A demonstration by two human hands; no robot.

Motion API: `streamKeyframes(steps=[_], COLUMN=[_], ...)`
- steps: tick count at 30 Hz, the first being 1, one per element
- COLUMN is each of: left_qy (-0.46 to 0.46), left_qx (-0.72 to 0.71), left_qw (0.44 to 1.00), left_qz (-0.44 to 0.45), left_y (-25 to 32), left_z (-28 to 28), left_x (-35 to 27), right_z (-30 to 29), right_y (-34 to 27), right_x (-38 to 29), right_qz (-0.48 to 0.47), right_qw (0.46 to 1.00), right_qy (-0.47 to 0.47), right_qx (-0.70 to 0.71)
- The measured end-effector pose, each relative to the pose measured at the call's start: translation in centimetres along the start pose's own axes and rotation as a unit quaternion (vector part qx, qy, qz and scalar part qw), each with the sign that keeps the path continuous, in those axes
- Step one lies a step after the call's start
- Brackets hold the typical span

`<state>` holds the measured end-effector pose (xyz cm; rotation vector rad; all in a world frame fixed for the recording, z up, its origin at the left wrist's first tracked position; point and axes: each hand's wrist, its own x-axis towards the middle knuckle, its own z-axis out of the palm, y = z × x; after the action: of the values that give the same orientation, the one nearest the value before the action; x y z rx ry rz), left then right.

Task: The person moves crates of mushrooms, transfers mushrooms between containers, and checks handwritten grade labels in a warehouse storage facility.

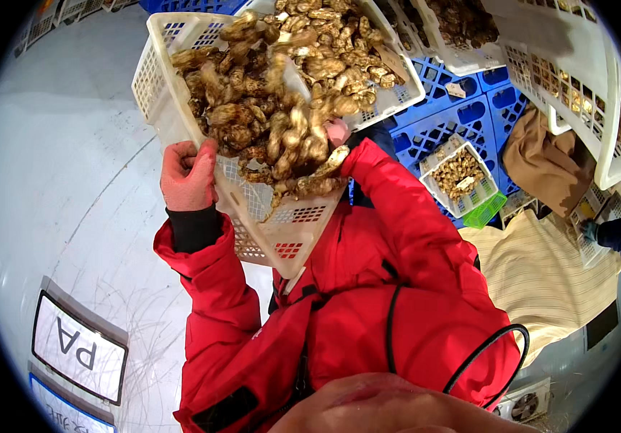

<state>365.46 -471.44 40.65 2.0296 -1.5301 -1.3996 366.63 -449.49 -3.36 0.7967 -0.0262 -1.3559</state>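
Observation:
A white perforated plastic crate (310, 219) is tilted in front of my chest. Brown, thick-stemmed mushrooms (240, 119) are heaped towards its far end, some of them blurred by motion. My left hand (187, 176), in a pink glove, grips its left rim with the thumb on top. At the right rim my right hand (337, 131) shows only as a patch of pink glove; mushrooms and the red sleeve hide the rest. Directly beyond, and touching or overlapping it, is a second white crate (416, 93) with paler mushrooms (337, 48) and a cardboard piece (391, 64).
Blue plastic pallets (454, 119) lie to the right, bearing a small white basket (429, 181) of small mushrooms and a green basket (484, 211). Larger crates (559, 70) stand beyond a brown cloth (546, 157). Another person's sleeve (616, 238) shows at far right. Floor signs (80, 346) lie left.

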Motion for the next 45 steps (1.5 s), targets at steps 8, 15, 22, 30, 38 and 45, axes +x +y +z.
streamKeyframes(steps=[8,15,22,30,38,45], left_qy=[0.024,0.032,0.015,0.020,0.043,0.027], left_qx=[0.028,0.085,-0.001,-0.052,-0.043,-0.081], left_qw=[0.999,0.996,0.998,0.998,0.998,0.996], left_qz=[-0.027,0.008,0.068,0.040,0.004,-0.002], left_y=[1.4,0.6,-2.5,-5.5,-5.6,-6.7], left_z=[0.9,0.3,-2.2,-5.4,-5.8,-7.6], left_x=[-2.1,-1.9,-0.8,-0.4,-1.0,-2.7], right_z=[5.8,11.2,12.4,12.0,11.5,17.1], right_y=[0.0,0.5,1.7,2.1,2.9,2.9], right_x=[-3.1,-4.4,-2.9,-2.2,-2.1,-5.3], right_qz=[0.109,0.044,0.027,0.020,0.040,-0.025], right_qw=[0.989,0.998,0.997,0.995,0.997,0.997], right_qy=[-0.022,-0.025,-0.073,-0.090,-0.069,0.040], right_qx=[-0.093,-0.026,-0.024,-0.028,0.022,-0.063])
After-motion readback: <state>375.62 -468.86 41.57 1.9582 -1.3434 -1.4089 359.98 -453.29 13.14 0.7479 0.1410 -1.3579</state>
